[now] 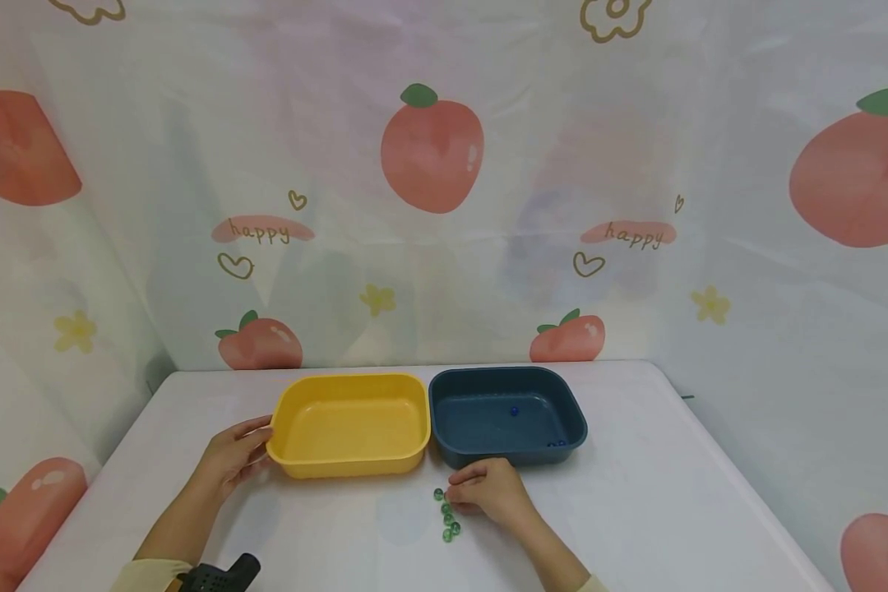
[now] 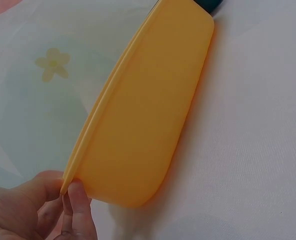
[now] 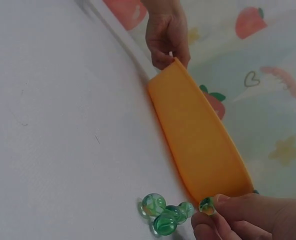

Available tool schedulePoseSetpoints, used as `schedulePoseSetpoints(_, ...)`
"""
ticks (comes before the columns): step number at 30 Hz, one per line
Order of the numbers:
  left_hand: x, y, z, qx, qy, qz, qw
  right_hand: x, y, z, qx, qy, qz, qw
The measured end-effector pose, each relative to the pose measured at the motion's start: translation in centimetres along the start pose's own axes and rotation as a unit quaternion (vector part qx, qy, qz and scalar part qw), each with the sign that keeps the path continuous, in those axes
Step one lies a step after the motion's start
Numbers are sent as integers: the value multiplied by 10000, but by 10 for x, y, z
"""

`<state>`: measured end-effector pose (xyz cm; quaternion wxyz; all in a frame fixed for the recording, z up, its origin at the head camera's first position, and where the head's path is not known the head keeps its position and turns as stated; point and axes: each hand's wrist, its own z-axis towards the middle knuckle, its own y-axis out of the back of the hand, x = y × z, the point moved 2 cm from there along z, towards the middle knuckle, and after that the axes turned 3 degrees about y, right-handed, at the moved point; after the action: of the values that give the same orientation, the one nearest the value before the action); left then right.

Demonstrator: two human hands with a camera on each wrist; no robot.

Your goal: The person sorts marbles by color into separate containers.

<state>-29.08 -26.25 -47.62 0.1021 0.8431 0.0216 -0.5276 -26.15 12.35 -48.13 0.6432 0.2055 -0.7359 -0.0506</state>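
Note:
My left hand [image 1: 235,452] pinches the left rim of a yellow plastic basin [image 1: 350,464], thumb and fingers on either side of the edge in the left wrist view. Between the thumb and fingertips of my right hand [image 1: 492,492] is a green glass marble [image 3: 206,206], clearest in the right wrist view. Several more green marbles [image 1: 448,519] lie in a loose line on the table, just left of that hand. The right hand is in front of a dark blue basin [image 1: 451,448], close to its near wall. No marbles show inside the yellow basin.
The two basins stand side by side toward the back of the white table [image 1: 636,510]. A few dark blue marbles [image 1: 514,411] lie in the blue basin. Behind the table hangs a fruit-patterned cloth [image 1: 474,271]. A black wrist device [image 1: 218,574] is on the left forearm.

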Motion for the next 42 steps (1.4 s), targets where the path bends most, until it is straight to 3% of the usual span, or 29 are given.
schedulePoseSetpoints(11, 0, 0, 0, -10, 15, -68, 10000, 11, -3, -1, 86, -19, -129, 9999)
schedulePoseSetpoints(20, -1, 0, -1, -20, 54, -59, 10000, 27, -3, -2, 161, -49, 193, 9997)
schedulePoseSetpoints(29, -1, 0, -1, -18, 39, -103, 9999, 38, 0, 8, 182, 97, 449, 9988)
schedulePoseSetpoints(42, 1, 0, 1, -33, 14, 102, 9999, 56, -2, 22, 14, 170, 165, 9997)
